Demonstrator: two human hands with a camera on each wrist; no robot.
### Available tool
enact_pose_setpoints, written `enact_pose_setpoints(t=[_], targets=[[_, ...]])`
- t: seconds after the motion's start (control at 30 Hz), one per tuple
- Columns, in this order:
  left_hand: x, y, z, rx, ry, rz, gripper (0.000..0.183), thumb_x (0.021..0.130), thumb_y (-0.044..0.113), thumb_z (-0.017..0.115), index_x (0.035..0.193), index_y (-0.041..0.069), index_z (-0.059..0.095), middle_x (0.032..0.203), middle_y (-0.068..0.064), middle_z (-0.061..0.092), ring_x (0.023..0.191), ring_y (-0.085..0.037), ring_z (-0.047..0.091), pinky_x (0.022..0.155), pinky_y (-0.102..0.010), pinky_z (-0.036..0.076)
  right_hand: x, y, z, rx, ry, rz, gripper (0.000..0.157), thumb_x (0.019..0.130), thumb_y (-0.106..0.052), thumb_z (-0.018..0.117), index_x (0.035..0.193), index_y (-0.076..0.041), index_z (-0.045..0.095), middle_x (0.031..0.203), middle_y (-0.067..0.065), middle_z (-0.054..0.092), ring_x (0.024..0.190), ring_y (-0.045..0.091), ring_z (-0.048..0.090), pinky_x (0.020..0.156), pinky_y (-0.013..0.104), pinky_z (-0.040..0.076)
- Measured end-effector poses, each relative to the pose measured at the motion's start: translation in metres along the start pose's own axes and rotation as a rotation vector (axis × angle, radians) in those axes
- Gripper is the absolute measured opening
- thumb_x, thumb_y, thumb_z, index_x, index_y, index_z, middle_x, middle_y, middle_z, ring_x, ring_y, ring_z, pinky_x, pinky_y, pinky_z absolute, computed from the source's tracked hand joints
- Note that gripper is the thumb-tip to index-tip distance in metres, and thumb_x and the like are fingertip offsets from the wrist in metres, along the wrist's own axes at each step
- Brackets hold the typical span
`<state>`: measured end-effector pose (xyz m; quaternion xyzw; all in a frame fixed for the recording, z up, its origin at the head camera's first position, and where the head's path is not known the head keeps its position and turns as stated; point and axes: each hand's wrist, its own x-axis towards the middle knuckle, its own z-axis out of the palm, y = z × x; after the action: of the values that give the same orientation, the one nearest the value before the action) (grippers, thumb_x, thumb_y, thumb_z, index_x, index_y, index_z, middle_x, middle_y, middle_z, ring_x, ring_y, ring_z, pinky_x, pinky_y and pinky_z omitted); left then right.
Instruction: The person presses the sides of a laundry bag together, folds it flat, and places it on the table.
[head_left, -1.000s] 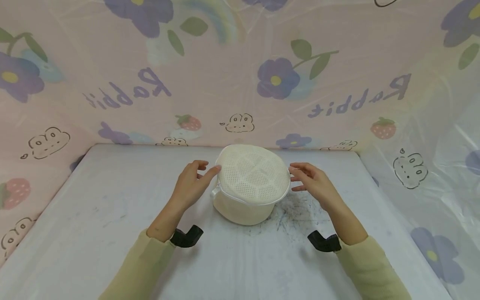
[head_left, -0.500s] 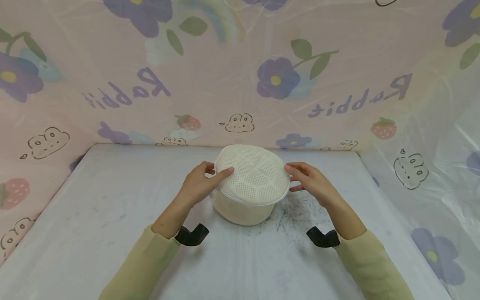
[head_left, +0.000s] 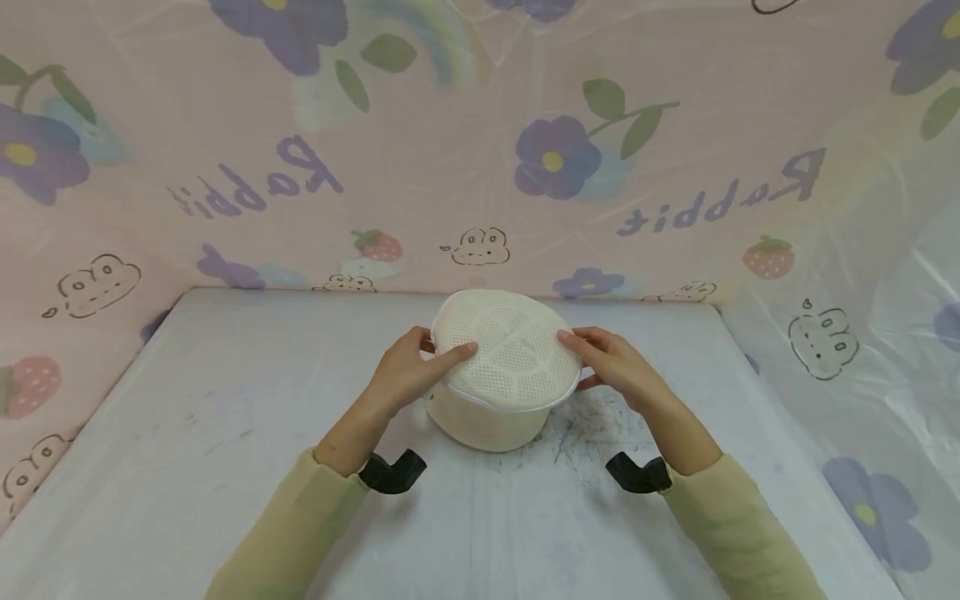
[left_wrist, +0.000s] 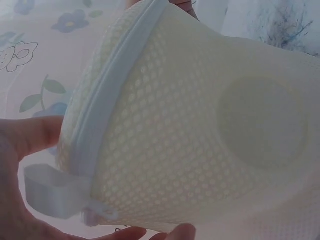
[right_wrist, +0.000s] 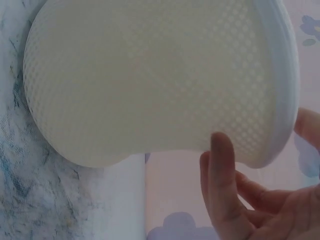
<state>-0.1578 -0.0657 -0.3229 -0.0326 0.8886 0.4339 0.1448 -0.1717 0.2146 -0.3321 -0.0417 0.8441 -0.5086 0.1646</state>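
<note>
Sleeves [head_left: 288, 525] are showing nearest. Beyond them, the left hand [head_left: 408, 371] and right hand [head_left: 622, 367] are pinching opposite sides of the cream mesh bag [head_left: 513, 358], thumbs on top, fingers [right_wrist: 221, 175] along its wall. The bag is standing on the white tabletop [head_left: 495, 533]; its soft wall is probably calling for light, even pressure, uneven squeezing risking a buckle. Behind, a patterned curtain [head_left: 450, 150] is hanging.

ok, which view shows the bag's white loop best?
Left wrist: the white loop shows large and unblocked beside the trim. Head: I can't make it out near the left hand. Right wrist: not visible.
</note>
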Motion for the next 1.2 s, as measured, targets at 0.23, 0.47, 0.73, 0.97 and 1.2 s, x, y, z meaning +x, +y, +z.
enact_pose_setpoints(t=[0.23, 0.47, 0.73, 0.97, 1.2], targets=[[-0.001, -0.001, 0.004, -0.043, -0.005, 0.012, 0.070, 0.079, 0.058, 0.061, 0.123, 0.007, 0.044, 0.123, -0.011, 0.051, 0.091, -0.023, 0.057, 0.066, -0.030, 0.051, 0.002, 0.003, 0.003, 0.006, -0.020, -0.004, 0.060, 0.093, -0.047, 0.048, 0.131, -0.002, 0.045, 0.117, 0.017, 0.056, 0.088, 0.015, 0.061, 0.072, 0.034, 0.055], [-0.002, -0.004, 0.007, -0.112, -0.035, 0.032, 0.063, 0.079, 0.055, 0.062, 0.115, 0.006, 0.045, 0.120, -0.012, 0.051, 0.070, -0.023, 0.063, 0.066, -0.033, 0.054, 0.002, 0.005, 0.008, 0.015, -0.038, 0.011, 0.057, 0.091, -0.048, 0.051, 0.127, -0.004, 0.047, 0.105, 0.012, 0.061, 0.082, 0.017, 0.063, 0.070, 0.035, 0.055], [-0.002, -0.007, 0.009, -0.135, -0.036, 0.033, 0.059, 0.078, 0.057, 0.062, 0.109, 0.009, 0.047, 0.115, -0.008, 0.055, 0.070, -0.021, 0.062, 0.067, -0.029, 0.049, 0.001, 0.007, 0.012, 0.061, -0.056, 0.018, 0.055, 0.092, -0.044, 0.052, 0.125, 0.000, 0.046, 0.100, 0.009, 0.060, 0.080, 0.016, 0.063, 0.067, 0.035, 0.055], [0.000, -0.009, 0.013, -0.141, -0.008, 0.043, 0.056, 0.079, 0.055, 0.062, 0.108, 0.009, 0.048, 0.106, -0.008, 0.058, 0.084, -0.020, 0.059, 0.065, -0.026, 0.049, 0.001, 0.007, 0.019, 0.077, -0.060, 0.021, 0.055, 0.092, -0.042, 0.053, 0.124, 0.001, 0.046, 0.103, 0.012, 0.059, 0.081, 0.016, 0.062, 0.068, 0.035, 0.055], [0.003, -0.013, 0.012, -0.175, -0.018, 0.014, 0.056, 0.081, 0.054, 0.060, 0.113, 0.010, 0.048, 0.110, -0.007, 0.058, 0.097, -0.020, 0.054, 0.076, -0.029, 0.044, 0.001, 0.008, 0.025, 0.095, -0.051, 0.036, 0.054, 0.092, -0.041, 0.054, 0.123, 0.002, 0.045, 0.100, 0.010, 0.060, 0.079, 0.015, 0.062, 0.068, 0.034, 0.055]])
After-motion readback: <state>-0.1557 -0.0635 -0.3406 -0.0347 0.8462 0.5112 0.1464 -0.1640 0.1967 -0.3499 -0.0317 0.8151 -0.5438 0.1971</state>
